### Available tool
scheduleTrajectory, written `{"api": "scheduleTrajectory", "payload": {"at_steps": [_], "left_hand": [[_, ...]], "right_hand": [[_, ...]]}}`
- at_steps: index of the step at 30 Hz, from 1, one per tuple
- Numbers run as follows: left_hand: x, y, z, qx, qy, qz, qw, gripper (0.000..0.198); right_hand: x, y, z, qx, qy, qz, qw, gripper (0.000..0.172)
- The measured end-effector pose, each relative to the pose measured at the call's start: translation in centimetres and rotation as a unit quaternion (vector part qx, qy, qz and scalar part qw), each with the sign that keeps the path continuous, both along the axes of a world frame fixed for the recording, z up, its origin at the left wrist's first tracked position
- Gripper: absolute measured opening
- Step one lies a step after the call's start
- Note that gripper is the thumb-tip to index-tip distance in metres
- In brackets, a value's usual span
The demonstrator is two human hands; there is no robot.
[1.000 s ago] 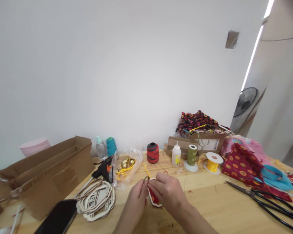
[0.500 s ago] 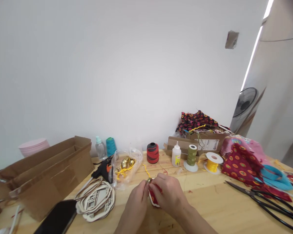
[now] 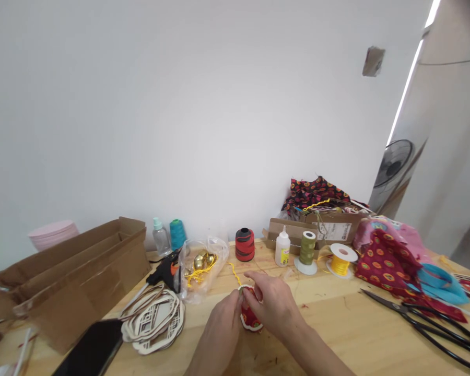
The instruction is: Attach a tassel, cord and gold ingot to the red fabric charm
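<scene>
Both my hands meet over the wooden table at the bottom centre. My left hand pinches the top edge of a small red fabric ornament with a white rim. My right hand is closed over the same ornament from the right, fingers curled on its top. A yellow cord runs from the ornament back toward a clear plastic bag of gold bells.
Left: an open cardboard box, wooden cut-out frames, a black phone, a glue gun. Back row: thread spools, a glue bottle, a yellow cord spool. Right: patterned fabrics and black scissors.
Both hands have shifted slightly with the ornament; the right hand's fingers have closed further over its top, and the small loop held up by the left fingers a second ago is hidden.
</scene>
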State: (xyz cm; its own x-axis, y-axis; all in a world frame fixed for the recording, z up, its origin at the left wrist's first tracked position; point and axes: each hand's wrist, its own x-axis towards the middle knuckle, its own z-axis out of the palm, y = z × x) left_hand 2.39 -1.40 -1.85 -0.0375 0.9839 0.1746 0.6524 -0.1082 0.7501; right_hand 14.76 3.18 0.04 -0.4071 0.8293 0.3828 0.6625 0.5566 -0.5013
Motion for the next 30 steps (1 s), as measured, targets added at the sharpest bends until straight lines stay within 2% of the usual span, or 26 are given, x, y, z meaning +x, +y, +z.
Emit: {"api": "scheduleTrajectory", "payload": {"at_steps": [4,9,12,18,26,30], "left_hand": [[-0.4,0.2,-0.3,-0.012,0.024,0.012,1.000,0.023],[-0.7,0.1,-0.3,-0.016,0.016,-0.005,1.000,0.024],[-0.6,0.1,0.0,-0.019,0.017,-0.010,1.000,0.025],[-0.5,-0.1,0.3,-0.014,0.027,-0.015,0.999,0.026],[-0.3,0.0,0.4,0.009,0.016,-0.028,0.999,0.024],[-0.4,0.1,0.3,0.020,0.003,-0.035,0.999,0.027]], "right_hand": [[0.0,0.0,-0.2,-0.076,0.056,0.055,0.994,0.033],[-0.4,0.6,-1.5,-0.165,0.142,0.109,0.970,0.023],[-0.5,0.9,-2.1,-0.187,0.177,0.133,0.957,0.020],[-0.5,0.9,-1.8,-0.163,0.170,0.101,0.967,0.022],[-1.1,-0.2,-1.5,-0.100,0.145,-0.009,0.984,0.016],[-1.2,-0.2,-1.6,-0.086,0.136,-0.015,0.987,0.015]]}}
